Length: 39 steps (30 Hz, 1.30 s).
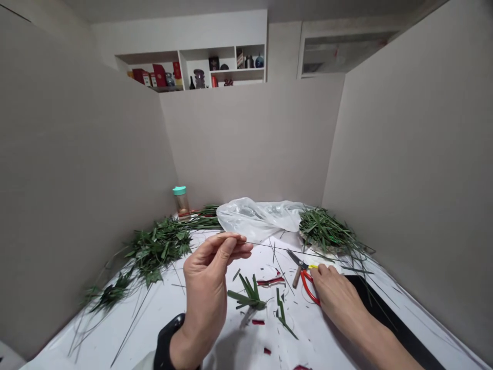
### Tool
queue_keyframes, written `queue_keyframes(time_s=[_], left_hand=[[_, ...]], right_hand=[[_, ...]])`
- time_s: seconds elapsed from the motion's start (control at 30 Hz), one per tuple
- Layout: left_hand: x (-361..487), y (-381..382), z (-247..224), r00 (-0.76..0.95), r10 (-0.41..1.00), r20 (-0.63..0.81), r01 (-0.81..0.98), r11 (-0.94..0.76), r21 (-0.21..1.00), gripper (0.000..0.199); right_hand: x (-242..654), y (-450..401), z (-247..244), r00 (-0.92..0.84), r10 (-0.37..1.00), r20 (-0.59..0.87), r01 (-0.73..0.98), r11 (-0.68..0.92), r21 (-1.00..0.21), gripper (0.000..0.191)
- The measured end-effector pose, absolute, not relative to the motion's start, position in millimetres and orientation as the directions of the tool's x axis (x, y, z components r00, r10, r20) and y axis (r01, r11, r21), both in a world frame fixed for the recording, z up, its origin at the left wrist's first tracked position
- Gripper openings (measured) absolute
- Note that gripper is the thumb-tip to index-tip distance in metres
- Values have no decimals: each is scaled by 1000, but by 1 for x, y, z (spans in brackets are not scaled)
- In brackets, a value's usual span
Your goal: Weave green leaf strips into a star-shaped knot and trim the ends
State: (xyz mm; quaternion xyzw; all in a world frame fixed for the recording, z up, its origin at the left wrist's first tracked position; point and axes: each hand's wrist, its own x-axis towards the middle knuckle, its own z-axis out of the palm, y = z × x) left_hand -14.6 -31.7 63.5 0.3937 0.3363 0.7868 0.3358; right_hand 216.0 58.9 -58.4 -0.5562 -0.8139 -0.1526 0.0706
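Observation:
My left hand (211, 272), with a dark band on its wrist, pinches one end of a thin dark wire-like strand (277, 247) between thumb and fingertips. The strand stretches to the right above the table. My right hand (335, 290) is closed over the handles of red-handled scissors (308, 288), their dark blades pointing away and to the left. Its fingers hide part of the handles and a yellow part. Between the hands lies a small bunch of green leaf blades (252, 295), with cut green strips (282, 313) to its right.
Leafy greens (159, 246) are heaped at left, and long green leaves (327, 228) at right. A clear plastic bag (258, 216) lies at the back, near a teal-lidded jar (180, 200). Red scraps (271, 281) and a black mat (393, 318) are on the white table. Grey panels surround it.

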Motion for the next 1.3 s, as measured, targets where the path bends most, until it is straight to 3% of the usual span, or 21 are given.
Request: queue_keyframes(time_s=[0.33,0.57,0.93,1.3], left_hand=[[-6,-29,67,-362,839,406,-324,-522,789,11],[-7,-16,67,-349,858,377,-366,-495,788,11],[-16,-4,66,-376,871,316,-351,-449,822,11],[-2,-8,52,-345,897,276,-280,-379,882,6]], right_hand=[[224,70,-81,-345,855,387,939,321,127,16],[231,51,-49,-383,810,445,900,435,-17,45],[223,5,-9,-553,659,510,642,727,-244,37],[191,-17,50,-455,450,769,550,821,-155,41]])
